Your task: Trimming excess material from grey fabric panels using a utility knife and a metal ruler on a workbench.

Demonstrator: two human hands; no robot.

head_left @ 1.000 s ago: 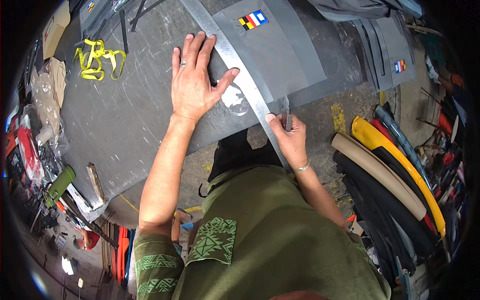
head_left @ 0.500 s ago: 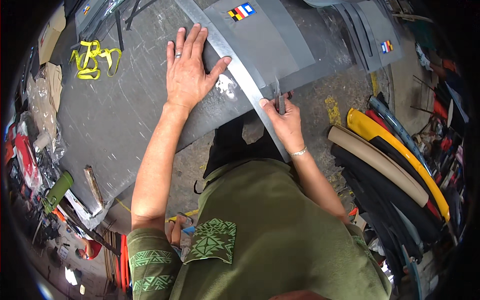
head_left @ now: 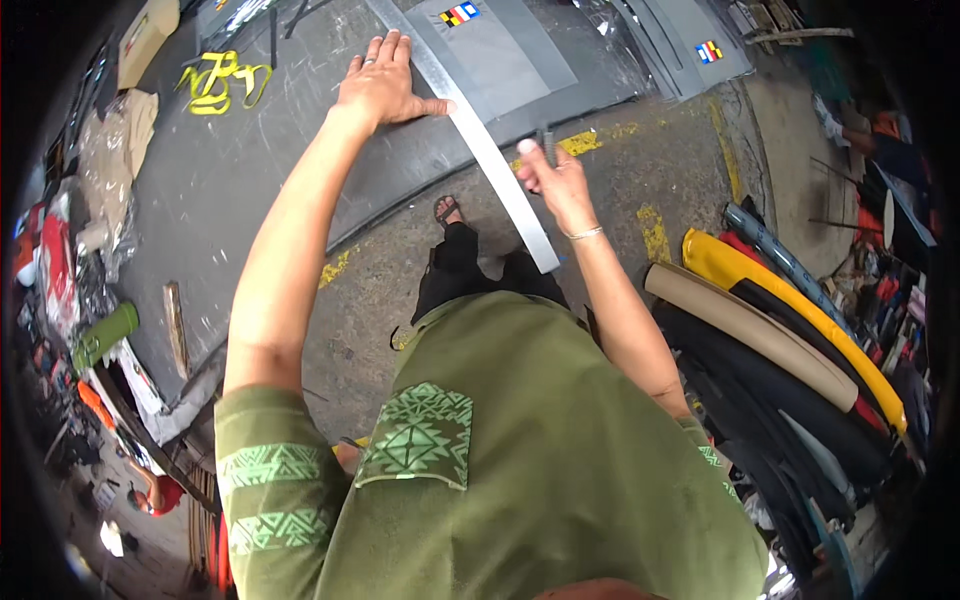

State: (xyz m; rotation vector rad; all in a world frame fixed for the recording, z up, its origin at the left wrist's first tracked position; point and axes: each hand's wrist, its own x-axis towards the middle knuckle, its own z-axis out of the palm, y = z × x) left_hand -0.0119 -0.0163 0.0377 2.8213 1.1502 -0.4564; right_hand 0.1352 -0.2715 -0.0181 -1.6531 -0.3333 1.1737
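One grey sheet (head_left: 490, 70) right of the straightedge (head_left: 490, 160), we'd guess light, floppy, best held by its edges; straightedge probably stiff, slippery, press midway; our left hand (head_left: 380, 92) spread, thumb touching straightedge; our right hand (head_left: 563, 190), just right of it, curled around a dark tool (head_left: 549, 149)

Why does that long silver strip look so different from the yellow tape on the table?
The silver strip is stretched out in one long line, but the yellow tape lies in loose, tangled loops.
The silver strip sticks out past the edge of the table, while the yellow tape lies on it.
The left hand has its thumb at the silver strip; no hand is near the yellow tape.
Both are narrow.
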